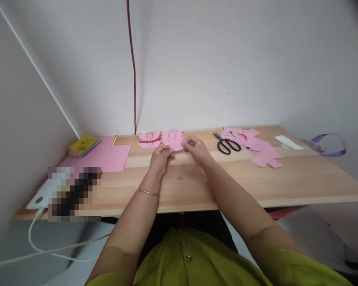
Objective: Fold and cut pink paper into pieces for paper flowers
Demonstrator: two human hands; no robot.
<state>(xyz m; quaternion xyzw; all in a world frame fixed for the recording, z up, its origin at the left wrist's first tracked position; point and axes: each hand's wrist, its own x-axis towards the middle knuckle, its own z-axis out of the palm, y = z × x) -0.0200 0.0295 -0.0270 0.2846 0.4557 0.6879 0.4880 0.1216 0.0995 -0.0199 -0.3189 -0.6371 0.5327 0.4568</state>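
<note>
Between my two hands is a small piece of pink paper (177,147), pinched at its left edge by my left hand (161,158) and at its right edge by my right hand (197,150). Both hands are closed, fingertips together, above the middle of the wooden table. Just beyond them lie folded pink paper pieces (172,136) in a stack of rows. Left of these sits another group of folded pink pieces (149,145) with a dark red strip (149,140) across it. My fingers partly cover the paper's edges.
Black-handled scissors (226,145) lie right of my hands, beside pink paper scraps (264,151) with a pen on them. A white strip (288,142) and purple strap (331,145) are farther right. Pink sheets (111,159), a yellow packet (84,145) and a cabled white device (37,198) are left.
</note>
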